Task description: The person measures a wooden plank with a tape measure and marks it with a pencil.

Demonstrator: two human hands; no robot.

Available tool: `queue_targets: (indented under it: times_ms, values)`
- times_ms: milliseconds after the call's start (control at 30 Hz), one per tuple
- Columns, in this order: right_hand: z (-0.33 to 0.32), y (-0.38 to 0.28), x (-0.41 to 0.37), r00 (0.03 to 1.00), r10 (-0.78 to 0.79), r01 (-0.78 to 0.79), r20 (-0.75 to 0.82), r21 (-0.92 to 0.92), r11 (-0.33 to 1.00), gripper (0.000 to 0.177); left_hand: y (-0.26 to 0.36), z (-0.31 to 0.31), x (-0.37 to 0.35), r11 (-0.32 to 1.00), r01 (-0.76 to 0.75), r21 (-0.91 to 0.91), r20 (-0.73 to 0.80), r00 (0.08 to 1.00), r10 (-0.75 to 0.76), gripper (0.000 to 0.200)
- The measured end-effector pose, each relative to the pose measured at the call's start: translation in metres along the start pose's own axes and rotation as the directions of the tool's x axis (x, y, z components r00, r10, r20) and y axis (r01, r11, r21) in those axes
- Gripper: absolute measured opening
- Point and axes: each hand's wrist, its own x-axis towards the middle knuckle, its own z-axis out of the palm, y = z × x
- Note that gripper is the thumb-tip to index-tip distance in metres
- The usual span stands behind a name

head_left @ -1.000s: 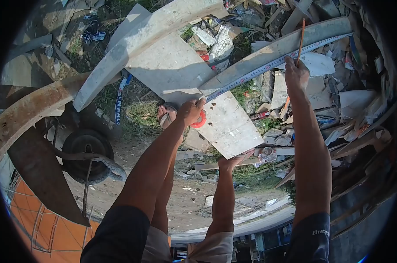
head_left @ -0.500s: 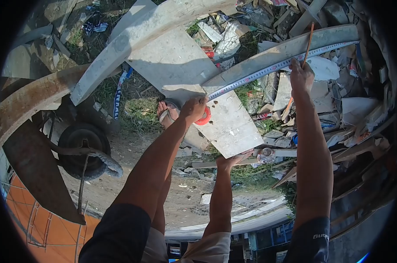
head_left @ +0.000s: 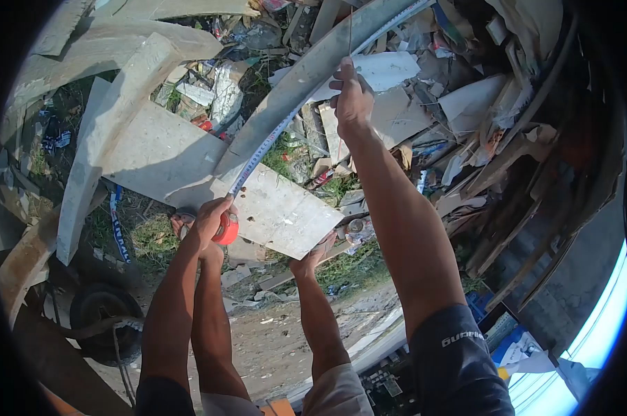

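My left hand (head_left: 213,220) is closed around a red tape measure (head_left: 228,229) at the near end of a curved grey board (head_left: 279,97). The measure's white blade (head_left: 261,149) is drawn out along the board's right-hand edge, bending with it towards the top. Farther up, my right hand (head_left: 354,100) pinches a thin orange stick (head_left: 350,31) beside that edge; its other fingers are partly bent. Beneath the curved board's near end lies a flat pale board (head_left: 296,211), with my bare-toed foot (head_left: 317,255) at its near edge.
More curved boards (head_left: 116,132) lie at the left, above a black wheel (head_left: 104,322). Broken panels (head_left: 390,69) and litter cover the ground on the right, beside stacked wooden planks (head_left: 528,201). A clear plastic bottle (head_left: 358,231) sits near my foot.
The view has turned and shifted right, so the boards appear farther left and more upright. My right hand still pinches the stick, now held more upright; my left hand keeps the tape measure.
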Motion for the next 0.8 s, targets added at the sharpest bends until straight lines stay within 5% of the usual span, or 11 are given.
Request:
queue_targets:
  times_ms: [100,200,300,500,567,800]
  values:
    - [0.001,0.009,0.007,0.984,-0.072,0.111,-0.162,0.252,0.961,0.057,0.036,0.009,-0.048,0.952,-0.195,-0.235,0.154,0.96,0.235,0.036]
    - [0.004,0.008,0.001,0.994,0.11,-0.097,-0.009,0.415,0.904,0.05,0.057,0.008,-0.09,0.981,-0.19,-0.044,0.131,0.972,0.194,0.035]
    - [0.01,0.007,-0.01,0.981,0.117,-0.158,0.156,0.284,0.946,0.032,0.071,0.006,-0.124,0.983,-0.174,-0.056,0.045,0.983,0.177,0.04]
    - [0.008,0.043,-0.041,0.982,0.007,-0.101,0.19,0.492,0.865,0.019,0.093,0.002,-0.195,0.989,-0.143,-0.034,-0.052,0.989,0.141,0.036]
    - [-0.009,0.069,-0.065,0.983,-0.048,-0.02,0.175,0.37,0.929,0.017,0.073,-0.01,-0.204,0.995,-0.098,-0.02,-0.074,0.993,0.096,0.036]
    - [-0.082,0.156,-0.174,0.962,0.132,-0.191,0.24,0.245,0.95,0.017,0.087,0.048,-0.245,0.998,-0.056,-0.042,-0.125,0.991,0.051,0.034]
